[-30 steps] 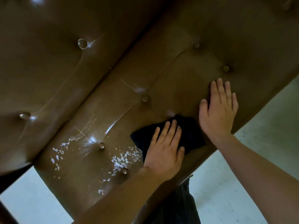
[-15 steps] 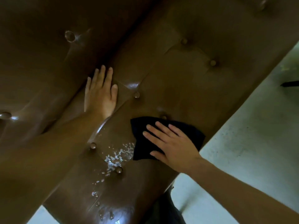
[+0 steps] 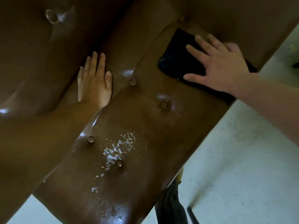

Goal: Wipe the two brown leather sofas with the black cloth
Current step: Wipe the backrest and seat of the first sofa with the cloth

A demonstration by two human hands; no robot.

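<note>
My right hand (image 3: 216,62) is flat on the cloth (image 3: 176,54), fingers spread wide and straight, palm pushing it down onto the sofa (image 3: 145,120) seat. I'm not gripping it, just pressing. The cloth is black and sits up toward the far end of the seat, close to the front edge, with a bit of it poking out past my wrist. There's a button (image 3: 181,18) just above it. My fingertips are kinda blurry, so can't say more about them.

Left hand (image 3: 93,80) is flat too, fingers straight and together, thumb out to the side. It's resting on the seat right by the crease where the backrest (image 3: 40,54) starts. It's got nothing in it and is well apart from the cloth.

Further down the seat there's a patch of wet-looking white flecks (image 3: 116,149) right by a second button (image 3: 119,163), with more trailing toward the near end. Pale floor (image 3: 242,159) is off to the right, and my dark trouser leg (image 3: 169,206) is just beside the sofa's front edge.
</note>
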